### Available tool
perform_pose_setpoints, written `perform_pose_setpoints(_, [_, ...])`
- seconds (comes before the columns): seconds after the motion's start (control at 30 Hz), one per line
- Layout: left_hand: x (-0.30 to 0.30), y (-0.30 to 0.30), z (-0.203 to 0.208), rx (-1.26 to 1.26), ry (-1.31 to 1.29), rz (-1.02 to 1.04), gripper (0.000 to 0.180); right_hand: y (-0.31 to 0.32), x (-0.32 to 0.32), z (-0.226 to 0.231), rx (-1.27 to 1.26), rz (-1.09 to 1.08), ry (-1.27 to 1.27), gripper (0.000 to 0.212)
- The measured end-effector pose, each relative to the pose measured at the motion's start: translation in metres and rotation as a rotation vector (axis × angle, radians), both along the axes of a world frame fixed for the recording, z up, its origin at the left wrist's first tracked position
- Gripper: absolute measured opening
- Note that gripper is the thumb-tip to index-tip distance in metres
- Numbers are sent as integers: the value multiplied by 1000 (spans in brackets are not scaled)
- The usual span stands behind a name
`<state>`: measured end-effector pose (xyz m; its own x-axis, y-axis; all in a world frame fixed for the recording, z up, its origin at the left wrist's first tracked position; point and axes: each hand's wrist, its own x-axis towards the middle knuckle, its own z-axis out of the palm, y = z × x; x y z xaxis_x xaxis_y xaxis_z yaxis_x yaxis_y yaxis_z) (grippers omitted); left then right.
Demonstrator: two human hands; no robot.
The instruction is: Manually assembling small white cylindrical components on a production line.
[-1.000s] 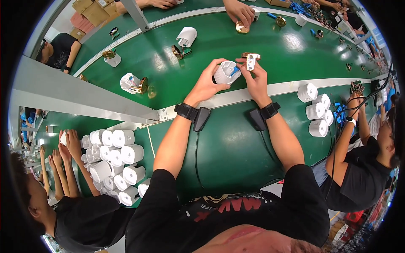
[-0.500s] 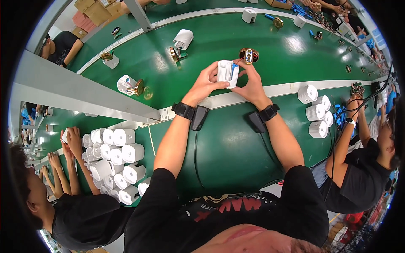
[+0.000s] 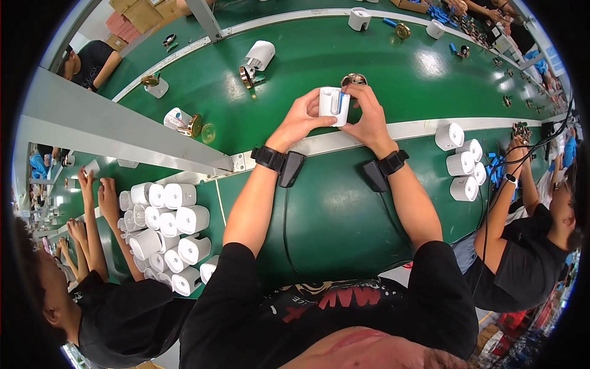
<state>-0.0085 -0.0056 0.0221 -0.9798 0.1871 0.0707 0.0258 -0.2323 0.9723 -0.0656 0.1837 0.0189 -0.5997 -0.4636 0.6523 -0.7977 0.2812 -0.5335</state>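
Observation:
A white plastic housing with ribbed sides and an open cavity is held upright above the near edge of the green belt. My left hand wraps its left side, thumb across the lower front. My right hand closes on its right side, the thumb low and the bent fingertips at a blue piece in the cavity's right part. Just behind those fingers is a gold-coloured round part, partly hidden by them. Whether my right fingertips also pinch a wire cannot be made out.
The green belt carries several white housings with gold round parts. White housings crowd the table at left, beside a grey post; more housings stand at right near dangling black cables. Co-workers sit on both sides.
My right fingers have shifted up and in over the gold part and toward the blue piece. Items on the belt have slid left. The left co-worker's hand has carried a white piece farther away.

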Motion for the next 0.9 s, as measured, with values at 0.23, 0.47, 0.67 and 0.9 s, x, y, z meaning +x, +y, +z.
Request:
perform_pose_setpoints(0.23, [-11, -11, -11, -617, 257, 385, 72, -5, 2, -2, 18, -73, -47, 49])
perform_pose_setpoints(0.47, [-13, -31, -4, -714, 111, 694, 77, 4, -8, -15, -43, -234, -391, 15])
perform_pose_setpoints(0.67, [-8, -15, 22, -1000, 326, 951, 88, 2, -14, -17, 13, -214, -496, 14])
perform_pose_setpoints(0.9, [1, 66, 65, -1059, 699, 599, 64, 6, -13, -15, 17, -122, -523, 16])
